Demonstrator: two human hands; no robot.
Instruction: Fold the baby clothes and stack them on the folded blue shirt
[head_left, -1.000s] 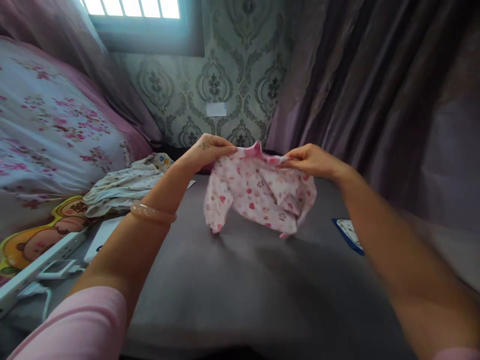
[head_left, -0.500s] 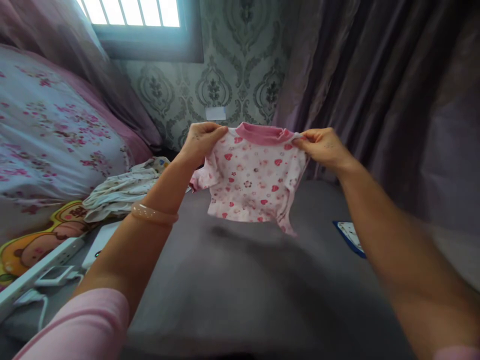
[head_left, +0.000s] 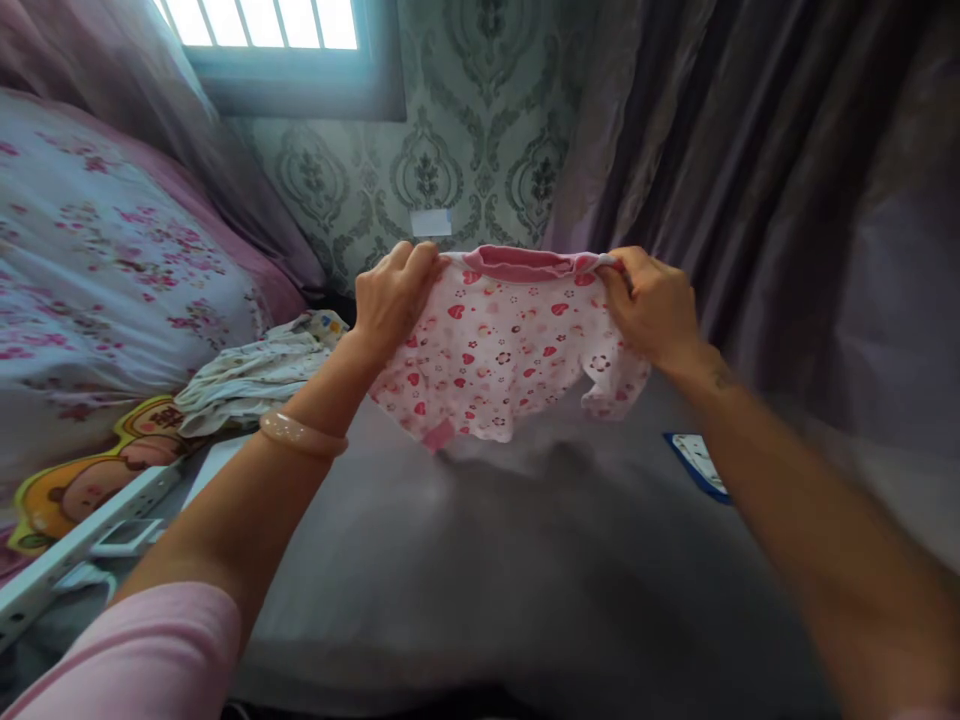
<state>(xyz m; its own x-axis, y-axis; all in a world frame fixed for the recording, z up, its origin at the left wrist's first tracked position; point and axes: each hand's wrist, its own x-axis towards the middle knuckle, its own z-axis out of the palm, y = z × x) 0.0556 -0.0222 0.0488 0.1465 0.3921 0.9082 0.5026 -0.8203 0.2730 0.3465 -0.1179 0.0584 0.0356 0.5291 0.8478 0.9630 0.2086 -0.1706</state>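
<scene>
A small white baby shirt with red hearts, flowers and a pink collar hangs in the air between my hands. At its left shoulder, my left hand is closed on the cloth, knuckles up. My right hand grips the other shoulder near the collar, thumb toward me. The collar is stretched nearly level. One sleeve droops below my right hand with its cuff folded up; the other hangs down at the left, ending in a pink cuff. Beneath the shirt lies a grey sheet.
Left of my forearm are a pile of pale clothes, a yellow cartoon cushion and a white power strip with plugs. A folded blue-edged cloth lies at the right. Behind stand a patterned wall and curtains.
The shirt's hem and sleeves have swung into a new shape, the right sleeve now bent outward. Both hands have turned and wrapped more of the shoulders. The grip stays on the same shirt.
</scene>
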